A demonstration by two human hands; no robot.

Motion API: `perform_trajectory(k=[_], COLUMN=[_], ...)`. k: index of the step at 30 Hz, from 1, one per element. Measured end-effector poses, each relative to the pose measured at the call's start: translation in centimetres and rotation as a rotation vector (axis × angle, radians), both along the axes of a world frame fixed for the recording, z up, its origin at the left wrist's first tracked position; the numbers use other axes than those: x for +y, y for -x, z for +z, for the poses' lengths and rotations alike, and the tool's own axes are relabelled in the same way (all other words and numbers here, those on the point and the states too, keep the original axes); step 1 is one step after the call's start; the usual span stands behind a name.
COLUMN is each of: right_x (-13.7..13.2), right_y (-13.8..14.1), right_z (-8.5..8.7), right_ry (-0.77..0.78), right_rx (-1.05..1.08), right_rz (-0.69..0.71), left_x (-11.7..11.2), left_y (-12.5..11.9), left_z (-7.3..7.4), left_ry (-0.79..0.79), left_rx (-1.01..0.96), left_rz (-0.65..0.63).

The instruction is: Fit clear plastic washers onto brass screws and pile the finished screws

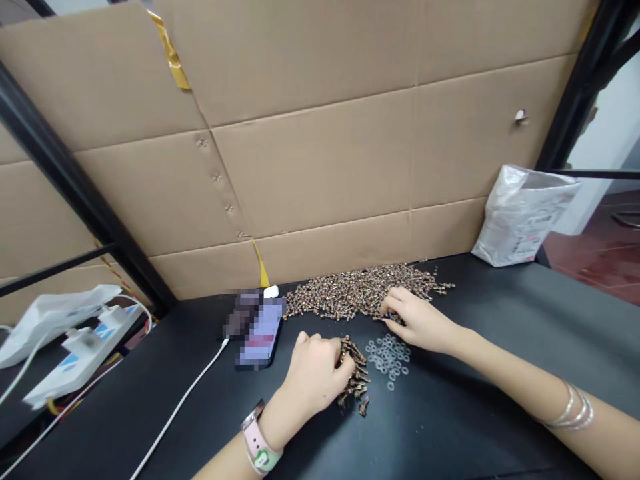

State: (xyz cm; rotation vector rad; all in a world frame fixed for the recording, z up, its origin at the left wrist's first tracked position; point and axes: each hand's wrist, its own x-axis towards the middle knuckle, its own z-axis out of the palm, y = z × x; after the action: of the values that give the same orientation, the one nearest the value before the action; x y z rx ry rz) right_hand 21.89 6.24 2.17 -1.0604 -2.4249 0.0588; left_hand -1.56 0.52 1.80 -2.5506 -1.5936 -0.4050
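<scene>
Brown screws [345,297] in a heap at eleven o'clock from clear rings [387,359]; at nine, a smaller screw pile [357,381] under a left hand [315,373] with curled fingers, grip hidden. At one, right hand [413,319], fingers half-bent at heap's edge, hold unclear.

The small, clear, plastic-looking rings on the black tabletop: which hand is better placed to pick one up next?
Probably the right hand: it is right beside the rings. The left hand is curled at the small cluster of bronze-coloured metal screws.
</scene>
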Motion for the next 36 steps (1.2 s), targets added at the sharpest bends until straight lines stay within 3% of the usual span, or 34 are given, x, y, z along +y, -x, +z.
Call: perform_trajectory(k=[4, 8, 18, 21, 24, 27, 30, 36], right_x=[1.3, 1.0, -4.2, -4.6, -4.7, -5.3, -6.3, -7.7], right_y=[-0.1, 0.5, 3.6, 3.9, 4.6, 6.0, 7.0, 7.4], right_z=[-1.3, -1.2, 0.9, 0.7, -0.3, -1.5, -1.9, -0.8], right_ry=[-0.035, -0.027, 0.216, 0.429, 0.797, 1.077, 1.167, 1.282], right_rx=[-0.013, 0.03, 0.335, 0.495, 0.73, 0.819, 0.919, 1.189], right_rz=[0.002, 0.049, 0.306, 0.29, 0.234, 0.143, 0.11, 0.167], left_x=[-0.1, -0.3, -0.7, -0.9, -1.1, -1.2, -1.3, -1.5], left_y=[-0.1, -0.3, -0.8, -0.8, -0.9, -1.1, -1.3, -1.6], left_z=[0.3, 0.9, 0.7, 0.8, 0.8, 0.6, 0.4, 0.1], left_ry=[0.0, -0.003, 0.025, 0.01, -0.062, -0.162, -0.251, -0.271], left_rx=[-0.037, -0.161, -0.186, -0.189, -0.172, -0.126, -0.111, -0.196], left_rz=[0.034, -0.011, -0.231, -0.264, -0.286, -0.291, -0.288, -0.272])
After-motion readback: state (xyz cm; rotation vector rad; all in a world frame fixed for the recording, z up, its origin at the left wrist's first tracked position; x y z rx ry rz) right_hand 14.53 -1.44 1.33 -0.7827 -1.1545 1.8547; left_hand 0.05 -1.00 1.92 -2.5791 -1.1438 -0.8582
